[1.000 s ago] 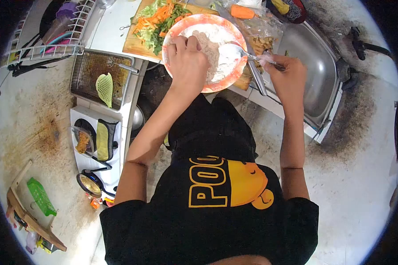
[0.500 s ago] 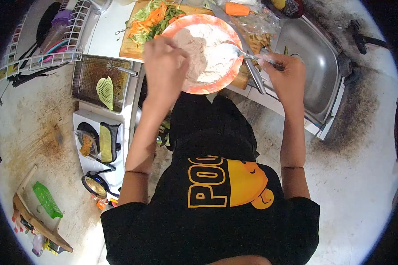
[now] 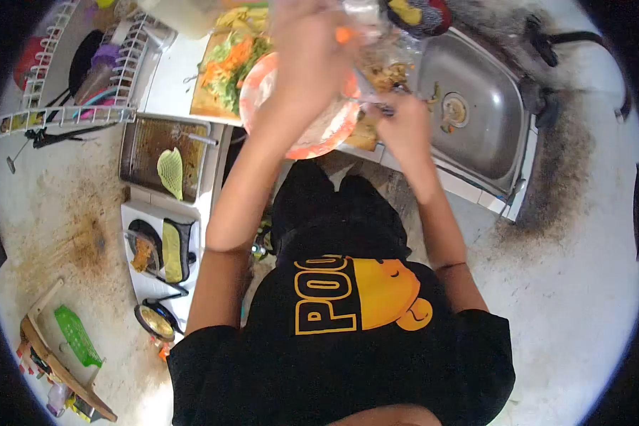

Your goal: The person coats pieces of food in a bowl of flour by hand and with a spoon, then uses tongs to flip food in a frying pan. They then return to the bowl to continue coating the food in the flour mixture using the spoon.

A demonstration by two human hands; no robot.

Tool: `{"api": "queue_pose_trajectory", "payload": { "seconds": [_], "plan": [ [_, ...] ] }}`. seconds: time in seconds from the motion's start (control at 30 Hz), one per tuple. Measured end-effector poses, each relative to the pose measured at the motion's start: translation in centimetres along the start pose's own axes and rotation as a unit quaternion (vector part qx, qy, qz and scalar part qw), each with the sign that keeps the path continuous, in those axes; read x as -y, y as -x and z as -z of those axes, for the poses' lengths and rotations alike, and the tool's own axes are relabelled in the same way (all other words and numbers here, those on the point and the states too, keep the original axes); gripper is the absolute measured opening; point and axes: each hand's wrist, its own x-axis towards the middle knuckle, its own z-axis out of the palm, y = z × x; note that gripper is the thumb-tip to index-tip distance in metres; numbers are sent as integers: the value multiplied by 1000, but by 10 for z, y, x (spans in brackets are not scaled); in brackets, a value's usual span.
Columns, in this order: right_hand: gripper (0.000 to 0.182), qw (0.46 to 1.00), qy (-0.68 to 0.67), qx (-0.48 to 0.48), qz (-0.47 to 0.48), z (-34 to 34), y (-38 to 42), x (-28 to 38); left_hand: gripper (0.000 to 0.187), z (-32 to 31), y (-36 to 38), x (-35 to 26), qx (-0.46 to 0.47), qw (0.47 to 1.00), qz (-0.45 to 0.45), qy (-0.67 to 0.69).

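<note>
A red-and-white plate [image 3: 247, 106] of pale flour [image 3: 318, 129] sits at the counter's front edge. My right hand [image 3: 407, 126] is closed on the handle of a spoon [image 3: 366, 99] at the plate's right side. Stretched over the plate toward the back of the counter, my left hand [image 3: 307, 46] is smeared by motion and its fingers do not show clearly. My left forearm covers much of the flour. Shredded carrot and green vegetables [image 3: 231, 67] lie on a wooden cutting board [image 3: 204, 101] left of the plate.
A steel sink [image 3: 476, 142] lies to the right, with scraps near its drain. Vegetable peelings [image 3: 390, 73] are between plate and sink. On the left are a white dish rack [image 3: 64, 113], a tray with a green slotted spatula [image 3: 170, 172], and a stove [image 3: 138, 213].
My left hand has moved from above the flour up and away toward the back of the counter. My right hand has shifted left with the spoon, and the view has turned slightly.
</note>
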Motion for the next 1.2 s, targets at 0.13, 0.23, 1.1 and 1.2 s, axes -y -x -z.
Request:
{"api": "queue_pose_trajectory", "payload": {
  "seconds": [0.13, 0.23, 1.1, 1.2],
  "plan": [
    [19, 999, 10, -42, 8, 2, 14, 10, 8, -91, -78, -53, 57, 971, -188, 136],
    [22, 999, 14, -52, 0, 2, 20, 4, 11, -123, -118, -92, 187, 966, -178, 23],
    [22, 997, 25, -50, 53, -3, -16, 4, 17, 65, 134, 53, 83, 963, 151, -209],
    [24, 995, 37, -72, 56, 3, -16, 7, 16, 55, 129, 45, 109, 943, 160, -269]
  ]
}}
